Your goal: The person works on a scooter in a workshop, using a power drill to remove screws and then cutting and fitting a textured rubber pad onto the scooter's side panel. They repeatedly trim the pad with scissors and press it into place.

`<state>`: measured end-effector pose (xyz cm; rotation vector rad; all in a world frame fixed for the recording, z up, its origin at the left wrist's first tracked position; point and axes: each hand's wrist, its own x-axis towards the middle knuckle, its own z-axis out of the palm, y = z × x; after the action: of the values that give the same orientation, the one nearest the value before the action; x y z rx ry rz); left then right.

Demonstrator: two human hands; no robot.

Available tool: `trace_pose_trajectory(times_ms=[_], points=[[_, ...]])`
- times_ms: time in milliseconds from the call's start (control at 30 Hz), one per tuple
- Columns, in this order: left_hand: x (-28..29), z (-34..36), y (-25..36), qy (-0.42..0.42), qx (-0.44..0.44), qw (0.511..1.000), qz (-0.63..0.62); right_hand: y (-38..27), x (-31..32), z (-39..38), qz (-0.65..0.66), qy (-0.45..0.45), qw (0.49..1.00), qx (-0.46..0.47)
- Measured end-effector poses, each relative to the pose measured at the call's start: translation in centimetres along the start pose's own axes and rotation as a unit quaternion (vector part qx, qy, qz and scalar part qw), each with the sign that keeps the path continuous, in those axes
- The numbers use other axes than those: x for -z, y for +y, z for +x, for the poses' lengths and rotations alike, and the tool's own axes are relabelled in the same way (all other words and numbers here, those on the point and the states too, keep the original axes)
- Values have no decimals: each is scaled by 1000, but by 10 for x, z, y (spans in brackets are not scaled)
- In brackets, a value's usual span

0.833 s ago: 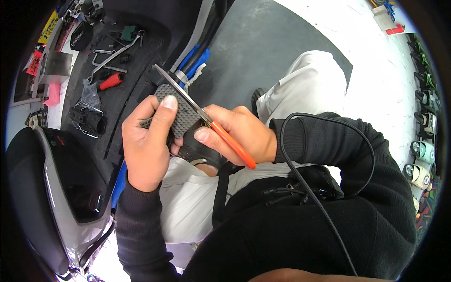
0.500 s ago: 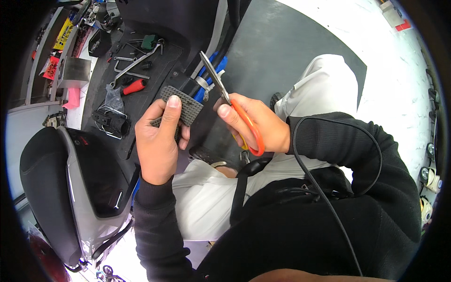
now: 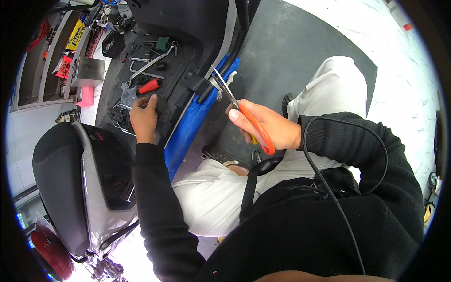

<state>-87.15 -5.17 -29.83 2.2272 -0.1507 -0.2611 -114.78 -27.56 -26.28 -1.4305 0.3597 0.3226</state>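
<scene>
My right hand (image 3: 270,124) grips scissors (image 3: 257,123) with orange handles and yellow inside the loops. Their blades are slightly apart, near a black bracket (image 3: 196,83) on the scooter's edge. Over the scooter's footboard (image 3: 181,61), my left hand (image 3: 143,121) is closed, its thumb pointing up. It appears to hold a dark textured pad (image 3: 162,109), mostly hidden and hard to make out against the black footboard. Close beside that hand lie a red-handled tool (image 3: 150,86) and a clear plastic bag (image 3: 128,96).
Several wrenches and hex keys (image 3: 149,68) lie on the footboard with a green piece (image 3: 162,43). A blue sheet (image 3: 185,134) hangs along the scooter's side. The scooter's black seat (image 3: 60,169) stands at left, a shelf rack (image 3: 54,61) behind it. A dark mat (image 3: 300,51) covers the floor.
My left hand has moved left, away from the bracket, down to the footboard with the pad. The scissor blades have parted slightly, and more of the blue sheet shows.
</scene>
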Motion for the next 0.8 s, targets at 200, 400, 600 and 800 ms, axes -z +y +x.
trace_pose_trajectory(times_ms=[200, 400, 600, 800], points=[[11, -33, 67, -40, 56, 957, -283, -1, 4, -3, -24, -14, 1000, 13], [3, -104, 117, -216, 26, 872, -438, -5, 5, -3, 4, -7, 999, 52], [-3, -125, 123, -179, 4, 919, -351, -10, 7, -6, 25, 6, 996, 90], [-1, -126, 119, -221, 5, 883, -413, -9, 2, -1, 15, -1, 997, 82]])
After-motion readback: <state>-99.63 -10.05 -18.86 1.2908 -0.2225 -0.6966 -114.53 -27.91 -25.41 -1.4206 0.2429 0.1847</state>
